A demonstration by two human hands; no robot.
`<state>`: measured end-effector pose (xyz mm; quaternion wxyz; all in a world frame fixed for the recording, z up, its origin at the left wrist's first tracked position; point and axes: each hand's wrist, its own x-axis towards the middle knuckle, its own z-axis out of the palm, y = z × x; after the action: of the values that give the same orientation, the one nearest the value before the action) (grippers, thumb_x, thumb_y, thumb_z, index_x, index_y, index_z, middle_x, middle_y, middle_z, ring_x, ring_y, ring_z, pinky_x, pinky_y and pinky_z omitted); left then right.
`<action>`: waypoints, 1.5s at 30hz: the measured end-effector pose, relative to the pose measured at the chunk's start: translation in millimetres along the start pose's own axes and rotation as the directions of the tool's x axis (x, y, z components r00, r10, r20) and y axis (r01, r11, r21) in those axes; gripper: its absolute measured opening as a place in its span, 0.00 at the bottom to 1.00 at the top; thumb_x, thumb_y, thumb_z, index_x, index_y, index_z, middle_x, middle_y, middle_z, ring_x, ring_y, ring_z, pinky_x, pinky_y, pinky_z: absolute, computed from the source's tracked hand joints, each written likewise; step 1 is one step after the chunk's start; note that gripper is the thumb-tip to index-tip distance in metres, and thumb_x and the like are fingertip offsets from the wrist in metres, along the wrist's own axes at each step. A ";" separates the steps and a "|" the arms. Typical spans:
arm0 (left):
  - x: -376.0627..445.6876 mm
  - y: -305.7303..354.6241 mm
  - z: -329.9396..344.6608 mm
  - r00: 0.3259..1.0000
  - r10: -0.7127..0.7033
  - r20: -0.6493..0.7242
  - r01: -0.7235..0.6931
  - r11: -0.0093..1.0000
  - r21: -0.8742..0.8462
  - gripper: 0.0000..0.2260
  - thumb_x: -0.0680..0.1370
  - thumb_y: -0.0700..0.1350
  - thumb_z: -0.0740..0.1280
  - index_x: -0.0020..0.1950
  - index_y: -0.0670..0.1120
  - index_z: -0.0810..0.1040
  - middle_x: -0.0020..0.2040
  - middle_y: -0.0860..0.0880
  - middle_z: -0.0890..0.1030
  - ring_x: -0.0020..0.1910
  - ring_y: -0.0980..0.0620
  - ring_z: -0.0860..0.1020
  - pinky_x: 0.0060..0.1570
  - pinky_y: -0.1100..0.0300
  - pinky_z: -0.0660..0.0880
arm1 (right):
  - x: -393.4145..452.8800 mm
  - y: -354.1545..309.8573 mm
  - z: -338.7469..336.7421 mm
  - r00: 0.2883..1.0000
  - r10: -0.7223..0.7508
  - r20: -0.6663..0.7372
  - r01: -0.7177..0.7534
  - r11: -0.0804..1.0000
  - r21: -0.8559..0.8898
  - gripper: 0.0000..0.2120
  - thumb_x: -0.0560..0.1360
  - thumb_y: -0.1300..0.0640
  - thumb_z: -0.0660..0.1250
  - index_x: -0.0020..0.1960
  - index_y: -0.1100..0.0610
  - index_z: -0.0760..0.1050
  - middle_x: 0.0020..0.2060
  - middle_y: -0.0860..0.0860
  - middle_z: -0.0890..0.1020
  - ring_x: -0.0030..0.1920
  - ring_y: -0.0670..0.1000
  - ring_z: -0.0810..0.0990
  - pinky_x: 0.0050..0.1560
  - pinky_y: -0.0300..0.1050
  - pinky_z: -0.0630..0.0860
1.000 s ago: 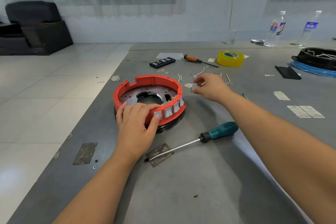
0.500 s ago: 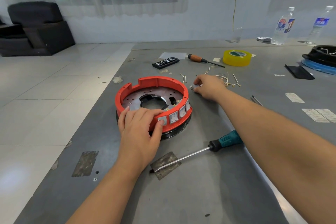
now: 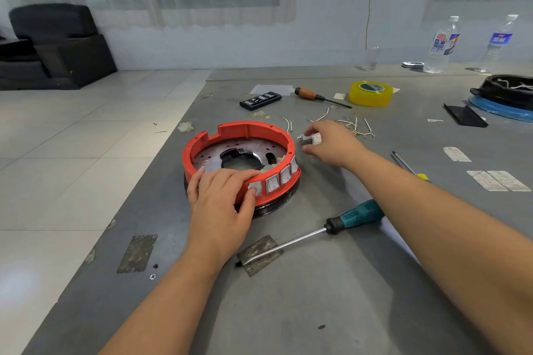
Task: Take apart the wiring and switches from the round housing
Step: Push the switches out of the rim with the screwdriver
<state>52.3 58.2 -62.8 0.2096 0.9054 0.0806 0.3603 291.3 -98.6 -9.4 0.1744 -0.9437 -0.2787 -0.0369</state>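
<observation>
The round red housing sits on the grey tabletop just left of centre, with a row of switches set in its rim at about 5 o'clock, and the left hand rests on the near rim at 6 o'clock, fingers laid over the edge and thumb against the outer wall. At 3 o'clock, just beside the housing, the right hand pinches a small switch between thumb and fingertips, near loose wire pieces. A green-handled screwdriver lies at 5 o'clock
</observation>
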 end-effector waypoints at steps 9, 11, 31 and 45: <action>-4.3 8.0 -5.3 0.999 0.037 -0.018 -0.036 0.999 0.038 0.16 0.81 0.40 0.71 0.67 0.53 0.82 0.59 0.55 0.82 0.68 0.50 0.71 0.80 0.43 0.51 | -106.4 1.4 -14.3 0.923 -0.382 0.044 0.382 0.924 0.010 0.19 0.81 0.38 0.58 0.57 0.50 0.80 0.51 0.46 0.80 0.52 0.46 0.77 0.52 0.45 0.76; -4.9 7.6 -4.4 0.999 0.030 -0.044 -0.029 0.999 0.034 0.17 0.80 0.37 0.69 0.67 0.52 0.82 0.59 0.54 0.82 0.68 0.50 0.70 0.79 0.41 0.51 | -124.0 6.1 -10.0 0.907 -0.417 0.065 0.420 0.906 -0.052 0.28 0.80 0.32 0.49 0.55 0.49 0.79 0.49 0.46 0.79 0.50 0.47 0.77 0.48 0.48 0.76; -3.3 2.9 -3.5 0.992 -0.115 -0.047 0.115 0.993 -0.005 0.15 0.82 0.57 0.61 0.64 0.60 0.83 0.52 0.58 0.77 0.65 0.55 0.68 0.80 0.47 0.47 | -130.7 19.8 5.6 0.767 -0.641 -0.004 0.597 0.717 -0.360 0.34 0.73 0.24 0.44 0.46 0.50 0.75 0.42 0.47 0.80 0.43 0.52 0.80 0.33 0.45 0.69; -4.0 -14.6 -14.8 0.989 -0.125 -0.078 0.121 0.991 -0.060 0.14 0.81 0.56 0.62 0.61 0.59 0.84 0.57 0.58 0.78 0.67 0.52 0.70 0.78 0.56 0.44 | -131.0 28.7 3.1 0.845 -0.509 -0.164 0.422 0.823 -0.380 0.26 0.81 0.33 0.43 0.46 0.48 0.72 0.37 0.46 0.77 0.38 0.51 0.78 0.31 0.44 0.64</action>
<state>39.3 74.9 -62.0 0.2528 0.8770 0.1350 0.3857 196.4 -187.3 -43.0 0.0344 -0.8483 -0.4670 -0.2473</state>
